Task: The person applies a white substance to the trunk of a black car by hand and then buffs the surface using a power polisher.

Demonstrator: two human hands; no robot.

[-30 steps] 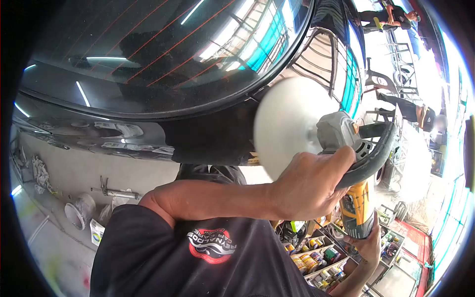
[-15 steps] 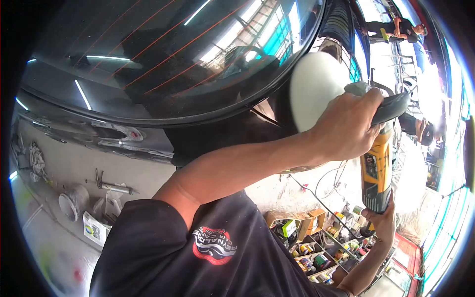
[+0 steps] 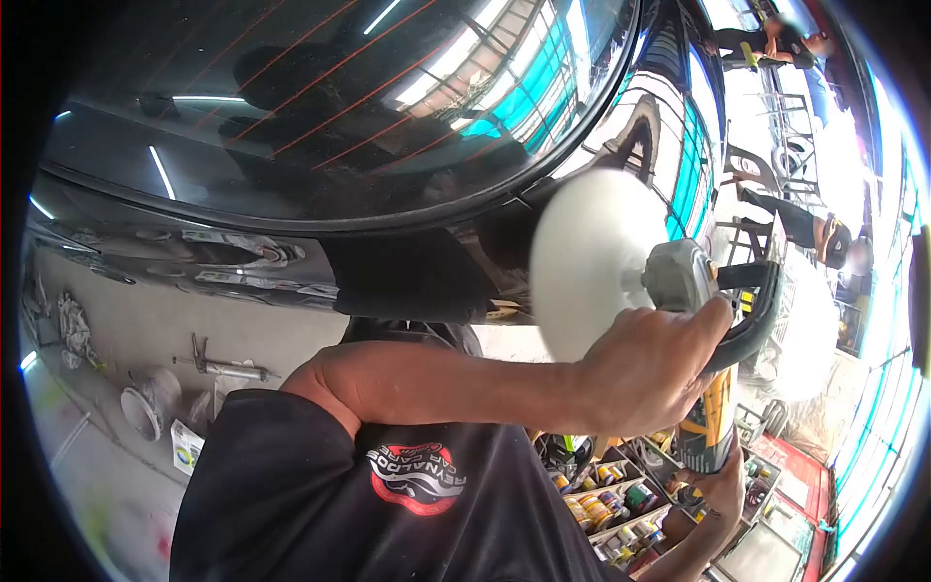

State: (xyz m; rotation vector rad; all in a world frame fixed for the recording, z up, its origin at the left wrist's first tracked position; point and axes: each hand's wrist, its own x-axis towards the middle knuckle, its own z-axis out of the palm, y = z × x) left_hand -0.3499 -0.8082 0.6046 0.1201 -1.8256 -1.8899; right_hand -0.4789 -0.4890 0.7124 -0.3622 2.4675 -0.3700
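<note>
My left hand (image 3: 650, 373) grips the black loop handle at the head of a yellow and grey polisher (image 3: 706, 432). My right hand (image 3: 720, 495) holds the rear end of its yellow body, low at the right. The white round polishing pad (image 3: 582, 262) is blurred and rests against the black car body (image 3: 417, 276), just below the edge of the dark rear window (image 3: 339, 97) with its red heating lines. My left forearm stretches across the middle of the view above my black shirt.
Shelves with several cans and bottles (image 3: 611, 495) stand below the polisher. A white bucket (image 3: 145, 407), rags and a metal tool lie on the grey floor at the left. Other people (image 3: 805, 228) are at the upper right.
The polisher went up and right along the window edge half a second ago, then came back down and left to the body panel. Both hands kept their grip.
</note>
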